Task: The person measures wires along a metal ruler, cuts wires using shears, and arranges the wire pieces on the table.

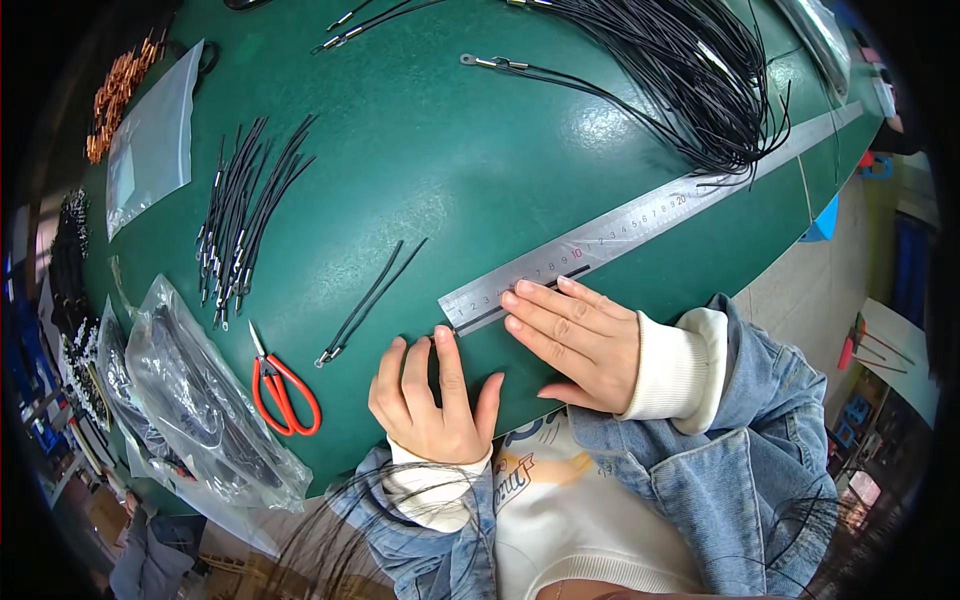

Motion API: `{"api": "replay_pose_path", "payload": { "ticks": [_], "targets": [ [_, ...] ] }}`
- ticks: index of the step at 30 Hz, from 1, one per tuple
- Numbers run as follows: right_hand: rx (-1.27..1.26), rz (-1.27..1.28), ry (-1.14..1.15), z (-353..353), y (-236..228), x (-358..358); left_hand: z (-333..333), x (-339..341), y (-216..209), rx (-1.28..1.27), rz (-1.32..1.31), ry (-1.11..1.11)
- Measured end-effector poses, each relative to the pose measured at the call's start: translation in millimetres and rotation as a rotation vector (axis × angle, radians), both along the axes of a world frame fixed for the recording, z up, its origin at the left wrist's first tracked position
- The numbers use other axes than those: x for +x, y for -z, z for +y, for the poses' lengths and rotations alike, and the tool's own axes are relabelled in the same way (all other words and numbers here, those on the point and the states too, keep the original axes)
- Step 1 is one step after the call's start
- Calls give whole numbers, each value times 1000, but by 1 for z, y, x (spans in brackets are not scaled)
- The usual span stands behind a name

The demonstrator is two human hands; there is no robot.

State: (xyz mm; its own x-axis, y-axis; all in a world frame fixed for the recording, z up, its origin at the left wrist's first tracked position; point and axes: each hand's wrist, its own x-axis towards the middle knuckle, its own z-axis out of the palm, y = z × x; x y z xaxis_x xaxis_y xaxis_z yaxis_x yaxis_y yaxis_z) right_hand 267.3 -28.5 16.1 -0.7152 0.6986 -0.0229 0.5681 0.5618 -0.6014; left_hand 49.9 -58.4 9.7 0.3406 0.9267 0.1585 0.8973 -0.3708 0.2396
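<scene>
1. Loose dark hair strands hang before the faded blue denim jacket, nearest the view.
2. Right hand: flat, palm down, fingers straight and close together, lying over a thin straight black wire and the edge of a long silver metal ruler. The wire lies along the ruler's near edge.
3. Left hand: spread wide, index fingertip at the ruler's left end; whether it touches the wire, I cannot tell.
4. Beyond the left hand, two black wires joined at a silver terminal lie on the green desk.
5. Further left are a red-handled cutting tool, a clear plastic bag of dark items and a bunch of short black wires.
6. At upper right, a thick black wire bundle overlaps the ruler.
</scene>
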Motion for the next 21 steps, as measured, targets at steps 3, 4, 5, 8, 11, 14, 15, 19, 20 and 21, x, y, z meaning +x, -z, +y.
{"api": "replay_pose_path", "payload": {
  "ticks": [3,4,5,8,11,14,15,19,20,21],
  "targets": [
    [21,9,1,1,-2,-2,8,-3,-2,22,-37,-24],
    [42,7,22,2,-3,-2,12,-2,1,22,-118,-27],
    [63,14,37,4,-4,-2,18,-2,4,23,-191,-37],
    [12,72,7,24,-22,2,27,2,3,23,-228,-83],
    [155,38,-64,59,-43,-2,28,-11,-1,81,-212,-176],
    [218,14,-159,98,-76,-20,25,-32,-8,146,-150,-338],
    [223,-1,-187,111,-81,-29,25,-36,-6,156,-148,-369],
    [376,80,-296,165,-44,-92,25,-42,-4,182,-213,-419],
    [402,95,-320,177,-29,-108,25,-43,-3,185,-228,-415],
    [439,127,-305,185,-13,-125,24,-45,-1,194,-239,-410]
  ]
}}
